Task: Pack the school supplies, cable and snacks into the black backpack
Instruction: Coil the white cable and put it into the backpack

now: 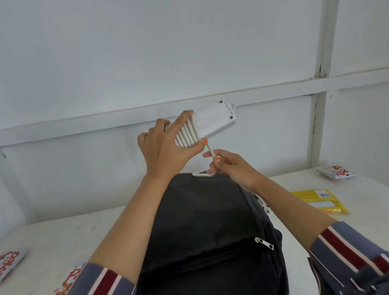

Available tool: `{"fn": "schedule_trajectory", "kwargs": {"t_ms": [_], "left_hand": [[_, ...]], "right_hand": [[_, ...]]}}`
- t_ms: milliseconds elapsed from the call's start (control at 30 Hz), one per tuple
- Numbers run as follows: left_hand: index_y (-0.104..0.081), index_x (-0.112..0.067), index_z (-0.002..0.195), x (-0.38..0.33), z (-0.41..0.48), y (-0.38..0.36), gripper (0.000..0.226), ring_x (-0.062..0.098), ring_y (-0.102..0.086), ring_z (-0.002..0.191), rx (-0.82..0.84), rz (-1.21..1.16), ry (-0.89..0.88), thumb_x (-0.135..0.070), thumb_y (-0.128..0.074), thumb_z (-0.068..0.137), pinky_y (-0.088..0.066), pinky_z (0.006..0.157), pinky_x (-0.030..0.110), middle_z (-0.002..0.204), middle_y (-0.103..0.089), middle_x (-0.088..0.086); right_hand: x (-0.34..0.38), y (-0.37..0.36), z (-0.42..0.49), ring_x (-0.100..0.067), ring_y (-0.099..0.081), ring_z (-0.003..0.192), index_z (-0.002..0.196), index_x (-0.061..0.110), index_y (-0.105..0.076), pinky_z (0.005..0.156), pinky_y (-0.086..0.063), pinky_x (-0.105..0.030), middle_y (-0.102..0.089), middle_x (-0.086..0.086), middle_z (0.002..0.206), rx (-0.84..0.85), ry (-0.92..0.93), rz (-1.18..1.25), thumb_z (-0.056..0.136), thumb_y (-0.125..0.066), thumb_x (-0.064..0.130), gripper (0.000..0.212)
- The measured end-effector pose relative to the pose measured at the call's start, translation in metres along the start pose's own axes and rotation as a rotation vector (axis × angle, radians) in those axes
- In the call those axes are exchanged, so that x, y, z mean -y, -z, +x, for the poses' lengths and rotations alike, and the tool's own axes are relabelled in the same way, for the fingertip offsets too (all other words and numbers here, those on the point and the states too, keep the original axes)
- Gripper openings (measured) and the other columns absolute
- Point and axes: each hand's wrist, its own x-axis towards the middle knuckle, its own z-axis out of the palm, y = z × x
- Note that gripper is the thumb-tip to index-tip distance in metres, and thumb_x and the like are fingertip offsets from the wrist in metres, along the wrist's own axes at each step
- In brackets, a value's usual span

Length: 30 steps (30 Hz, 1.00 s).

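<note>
White cable (185, 133) is what I'm busy with right now, and honestly the packing looks barely started. The black backpack (204, 219) lies flat on the counter (378, 198) right in front of me, and its front zip (264, 242) looks closed from here. I can't see anything inside it.

Snacks are all out on the counter. There's a yellow packet (322, 201) just right of the bag and a red-and-white packet (337, 172) further back on that side. Two more red-and-white ones (3, 265) sit off to the left. I can't pick out any school supplies.

As for the hands, my left hand (161, 149) grips a white power strip (214, 120) with the cable coiled round it, held up above the far end of the bag. My right hand (232, 167) is just below it, pinching the free run of cable between thumb and fingers. A loose loop hangs down to the backpack's top edge. So I'd say the cable needs its last wraps, then everything has to go in.
</note>
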Motion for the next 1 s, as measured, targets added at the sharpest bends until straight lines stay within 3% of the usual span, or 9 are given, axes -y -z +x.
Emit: {"fn": "schedule_trajectory", "kwargs": {"t_ms": [100, 233, 300, 433, 567, 700, 733, 833, 1000], "left_hand": [[-0.046, -0.039, 0.128, 0.006, 0.004, -0.001, 0.076, 0.026, -0.055, 0.095, -0.008, 0.061, 0.056, -0.078, -0.037, 0.064, -0.034, 0.083, 0.04, 0.109, -0.057, 0.008], [-0.047, -0.038, 0.126, 0.013, 0.01, -0.001, 0.074, 0.029, -0.055, 0.093, 0.021, 0.162, 0.055, -0.077, -0.043, 0.063, -0.033, 0.082, 0.041, 0.106, -0.056, 0.009], [-0.047, -0.038, 0.126, 0.018, 0.008, -0.001, 0.073, 0.029, -0.055, 0.095, 0.034, 0.175, 0.075, -0.075, -0.046, 0.064, -0.032, 0.083, 0.041, 0.108, -0.056, 0.01], [-0.047, -0.038, 0.126, 0.028, 0.004, -0.001, 0.072, 0.029, -0.054, 0.097, 0.015, 0.17, 0.112, -0.075, -0.044, 0.065, -0.032, 0.083, 0.041, 0.111, -0.056, 0.01], [-0.045, -0.038, 0.13, 0.028, 0.004, 0.004, 0.069, 0.029, -0.052, 0.103, 0.016, 0.194, 0.15, -0.073, -0.055, 0.071, -0.031, 0.086, 0.041, 0.117, -0.053, 0.011], [-0.039, -0.038, 0.135, 0.033, 0.002, 0.007, 0.069, 0.029, -0.049, 0.108, 0.091, 0.221, 0.188, -0.068, -0.056, 0.075, -0.031, 0.089, 0.042, 0.122, -0.05, 0.011], [-0.037, -0.038, 0.135, 0.035, 0.0, 0.007, 0.07, 0.029, -0.049, 0.108, 0.116, 0.239, 0.195, -0.068, -0.056, 0.075, -0.031, 0.089, 0.042, 0.122, -0.049, 0.011], [-0.035, -0.04, 0.136, 0.043, -0.005, 0.008, 0.071, 0.028, -0.049, 0.106, 0.182, 0.296, 0.218, -0.069, -0.055, 0.074, -0.031, 0.088, 0.041, 0.12, -0.048, 0.01], [-0.033, -0.041, 0.136, 0.054, -0.017, 0.01, 0.073, 0.028, -0.05, 0.105, 0.286, 0.356, 0.18, -0.071, -0.054, 0.073, -0.032, 0.09, 0.041, 0.118, -0.049, 0.01]], "right_hand": [[0.013, -0.002, -0.002, -0.01, -0.054, 0.071, 0.129, 0.02, -0.049, 0.078, -0.047, -0.017, -0.051, 0.005, 0.072, -0.019, 0.113, -0.096, 0.101, -0.033, 0.024, 0.032], [0.025, -0.006, -0.001, -0.007, -0.05, 0.079, 0.142, 0.016, -0.035, 0.084, -0.038, -0.021, -0.048, 0.016, 0.079, 0.068, 0.1, -0.282, 0.1, -0.037, 0.026, 0.043], [0.028, -0.008, -0.002, -0.01, -0.055, 0.08, 0.136, 0.013, -0.038, 0.08, -0.041, -0.02, -0.058, 0.006, 0.087, 0.057, 0.091, -0.34, 0.097, -0.046, 0.02, 0.04], [0.018, -0.009, -0.003, -0.014, -0.058, 0.077, 0.103, 0.014, -0.053, 0.066, -0.044, -0.01, -0.064, -0.008, 0.094, -0.115, 0.095, -0.239, 0.091, -0.057, 0.015, 0.012], [0.01, -0.015, -0.007, -0.015, -0.059, 0.087, 0.123, 0.025, -0.049, 0.085, -0.048, -0.027, -0.057, 0.002, 0.097, -0.063, 0.126, -0.317, 0.095, -0.051, 0.021, 0.029], [0.02, -0.019, -0.009, -0.015, -0.054, 0.106, 0.136, 0.021, -0.043, 0.098, -0.04, -0.026, -0.055, 0.001, 0.124, -0.012, 0.155, -0.448, 0.098, -0.042, 0.014, 0.039], [0.024, -0.018, -0.009, -0.016, -0.054, 0.106, 0.137, 0.021, -0.044, 0.096, -0.041, -0.027, -0.055, 0.001, 0.123, -0.011, 0.172, -0.515, 0.098, -0.041, 0.013, 0.039], [0.033, -0.018, -0.004, -0.012, -0.047, 0.084, 0.134, 0.022, -0.049, 0.076, -0.046, -0.03, -0.048, 0.006, 0.097, -0.034, 0.26, -0.692, 0.098, -0.039, 0.011, 0.038], [0.04, -0.025, 0.003, -0.017, -0.054, 0.093, 0.123, 0.019, -0.06, 0.07, -0.044, -0.028, -0.059, 0.0, 0.108, -0.05, 0.382, -0.713, 0.096, -0.045, 0.007, 0.033]]}}
